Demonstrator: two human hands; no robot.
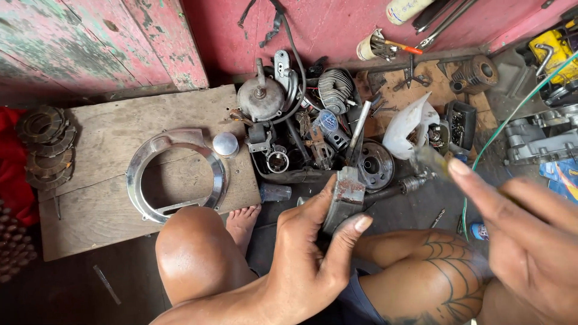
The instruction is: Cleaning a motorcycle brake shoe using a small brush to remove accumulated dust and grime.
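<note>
My left hand grips a curved grey metal part with a rusty patch, held upright above my knees. My right hand is raised at the right. Its fingers are around a thin yellowish tool that is blurred by motion, with the tip pointing up and left toward the metal part. The tool and the part are apart.
A chrome ring and a small round cap lie on a wooden board. Several engine parts are heaped beyond my knees. A stack of clutch discs sits left. A green wire runs at right.
</note>
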